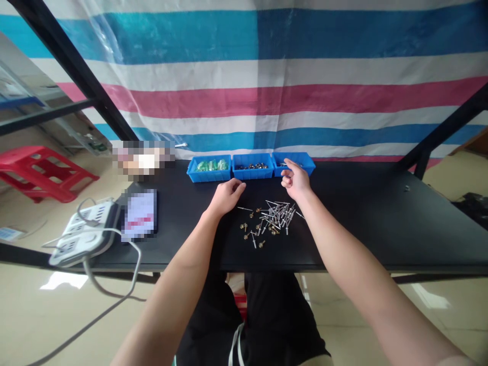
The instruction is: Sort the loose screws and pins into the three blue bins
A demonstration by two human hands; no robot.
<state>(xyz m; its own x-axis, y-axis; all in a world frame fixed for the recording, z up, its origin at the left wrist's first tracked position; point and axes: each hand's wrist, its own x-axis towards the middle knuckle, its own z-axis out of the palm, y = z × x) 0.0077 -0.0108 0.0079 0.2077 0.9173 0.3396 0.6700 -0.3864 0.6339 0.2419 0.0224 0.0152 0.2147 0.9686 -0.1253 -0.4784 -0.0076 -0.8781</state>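
My left hand (227, 196) rests on the black table before the middle blue bin (253, 173), fingers curled and thumb close to them; whatever it may hold is hidden. Over the front of the right blue bin (310, 163) is my right hand (297, 180), index finger stretched out and the others bent, with nothing visible in it. Silvery blind rivets (280, 214) lie in a loose pile between my forearms. Several brass-coloured screws (261, 244) are scattered at its left and front. Small metal parts fill the middle bin, and thin metal pieces show in the right one.
A third blue bin (209, 176) holds green-and-clear plastic packets. On the left are a white power strip (86, 231) with cables and a blurred-out flat item (139, 213). A striped sheet (328, 96) hangs behind the table (366, 218); black frame posts flank it. A red stool (46, 170) stands left.
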